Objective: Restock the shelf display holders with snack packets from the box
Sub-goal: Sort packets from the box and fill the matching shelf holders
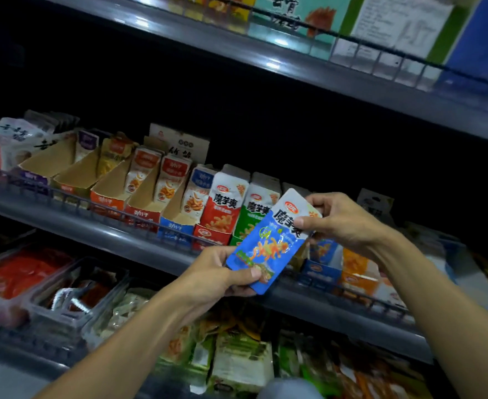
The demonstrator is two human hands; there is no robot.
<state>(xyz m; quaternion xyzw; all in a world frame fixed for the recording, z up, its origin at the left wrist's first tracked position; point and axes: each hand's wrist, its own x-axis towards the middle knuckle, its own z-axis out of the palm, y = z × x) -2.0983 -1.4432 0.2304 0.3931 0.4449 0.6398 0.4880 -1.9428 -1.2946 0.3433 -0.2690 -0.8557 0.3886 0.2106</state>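
A blue and white snack packet (268,240) is held tilted in front of the middle shelf. My left hand (216,273) grips its lower end, thumb on the front. My right hand (340,220) pinches its upper right corner. Behind it stands a row of cardboard display holders: a red holder (212,236) and a green one (238,234) hold upright packets, and a blue holder (320,273) sits just right of the packet. Several holders further left (75,177) are nearly bare, with packets only at the back. The box is out of view.
A wire rail (98,207) runs along the middle shelf's front edge. Clear plastic trays of red and pale goods (72,289) fill the lower shelf at left, packets lie below. Large boxes (395,21) stand on the top shelf.
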